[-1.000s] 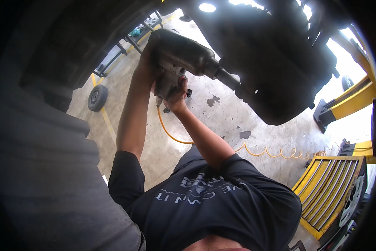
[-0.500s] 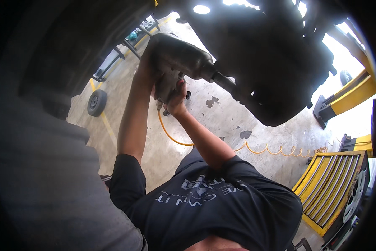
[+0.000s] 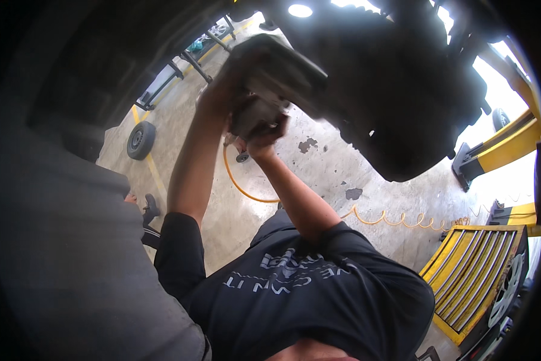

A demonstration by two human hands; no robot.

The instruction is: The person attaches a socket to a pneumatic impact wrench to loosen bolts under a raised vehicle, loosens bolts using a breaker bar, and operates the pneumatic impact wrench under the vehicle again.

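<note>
An air impact wrench (image 3: 285,72), dark and smeared by motion, is raised under the dark underside of a vehicle (image 3: 402,108). My left hand (image 3: 223,90) grips its rear end, in shadow, with the fingers mostly hidden. Lower down, my right hand (image 3: 267,139) is closed round the pale handle. A yellow air hose (image 3: 229,168) hangs from the bottom of that handle. The front end of the wrench merges with the dark vehicle part, so I cannot tell whether they touch.
A large grey rounded surface (image 3: 84,240) fills the left side. A loose wheel (image 3: 141,140) is on the concrete floor. At right are a yellow lift post (image 3: 511,141) and a yellow slatted rack (image 3: 475,277). Another person's foot (image 3: 150,207) shows at left.
The wrench and both hands have shifted slightly; its front shaft, visible before, no longer shows. My right hand has moved a little on the handle side. Another person's foot has come into view at left.
</note>
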